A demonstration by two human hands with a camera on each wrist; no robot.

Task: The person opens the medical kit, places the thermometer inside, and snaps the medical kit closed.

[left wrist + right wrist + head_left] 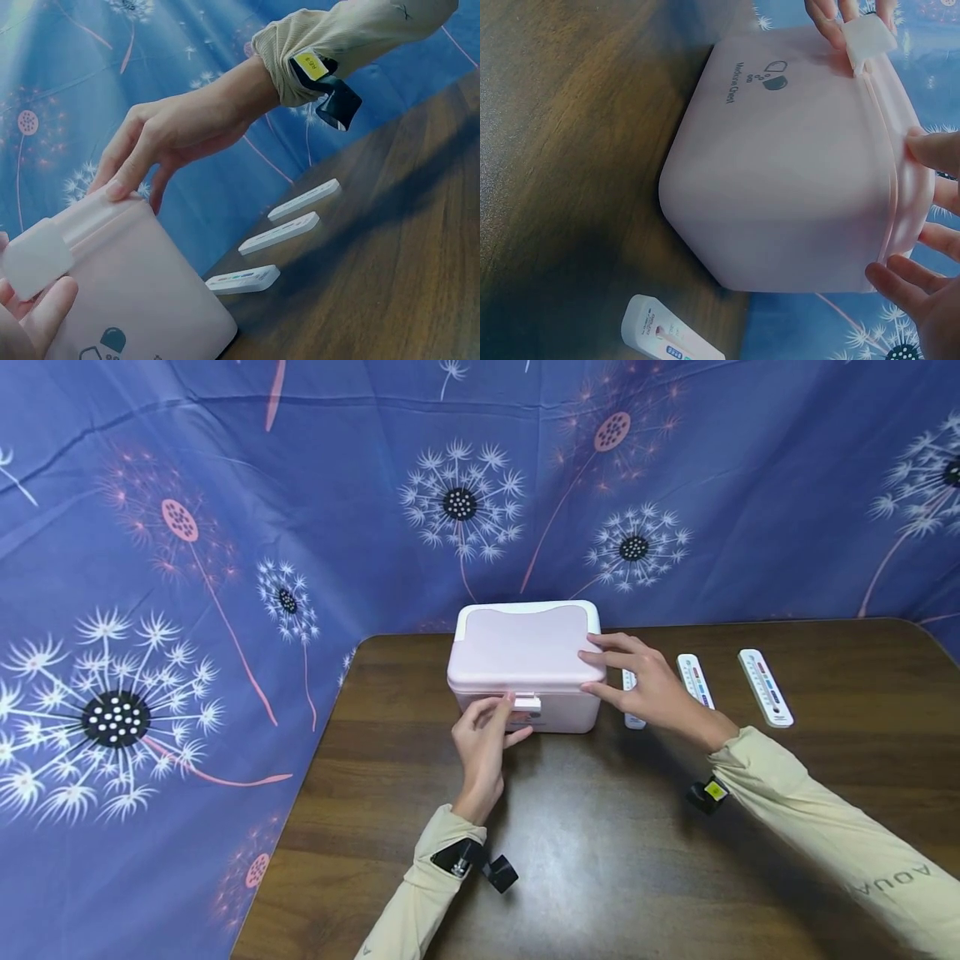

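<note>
A pale pink medicine chest [528, 647] with a closed lid stands at the back of the table. My left hand [483, 739] is at its front, thumb and fingers pinching the white latch [527, 703], which juts out from the front in the left wrist view. My right hand [645, 685] rests on the right end of the lid [911, 184], its fingers spread over the edge. Its thumb [124, 187] touches the lid's front rim. The right wrist view shows "Medicine Chest" lettering and a capsule mark on the chest's front.
Three white thermometer strips lie right of the chest: a near one [633, 722] partly behind my right hand, a middle one [695, 678], and a far one [765, 687]. A blue dandelion-print cloth [337, 485] hangs behind the brown wooden table [600, 852].
</note>
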